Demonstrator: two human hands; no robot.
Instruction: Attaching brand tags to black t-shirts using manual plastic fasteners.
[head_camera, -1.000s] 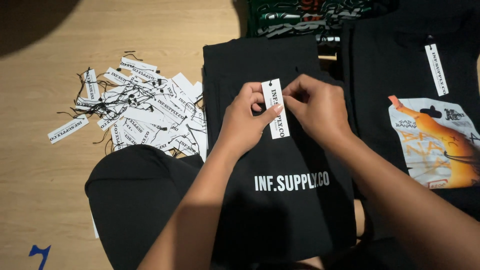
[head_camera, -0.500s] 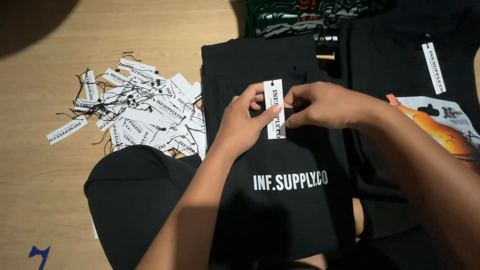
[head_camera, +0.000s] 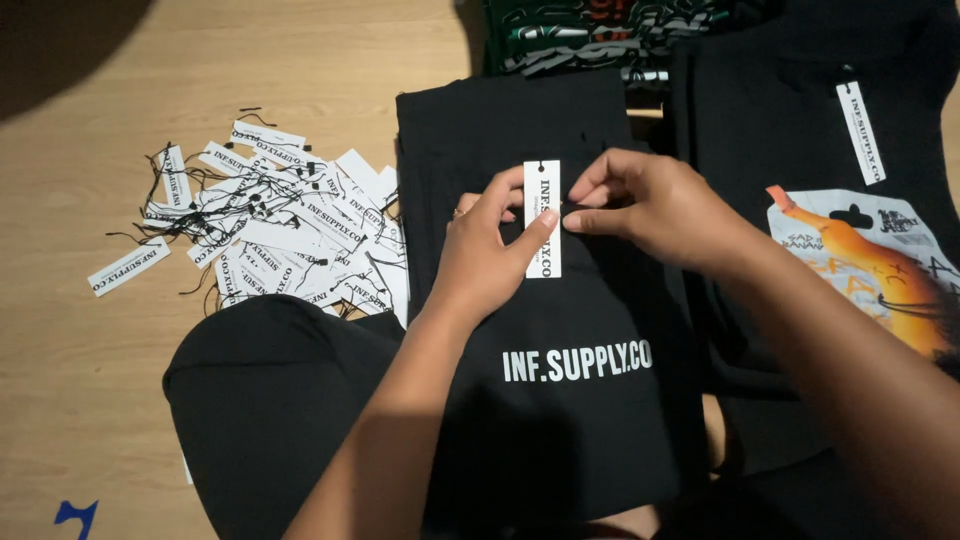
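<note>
Hands (head_camera: 570, 225) on stiff paper tag (head_camera: 542, 220)

The left hand (head_camera: 490, 255) covers the left edge of the white rectangular paper hang tag (head_camera: 542, 225); its string cannot be made out. At 12 o'clock, the dark green printed garment stack (head_camera: 600, 30) is cut off by the top edge. At 3 o'clock, the black T-shirt with orange graphic print (head_camera: 850, 250) runs past the right edge, possibly partly under the right forearm.
</note>
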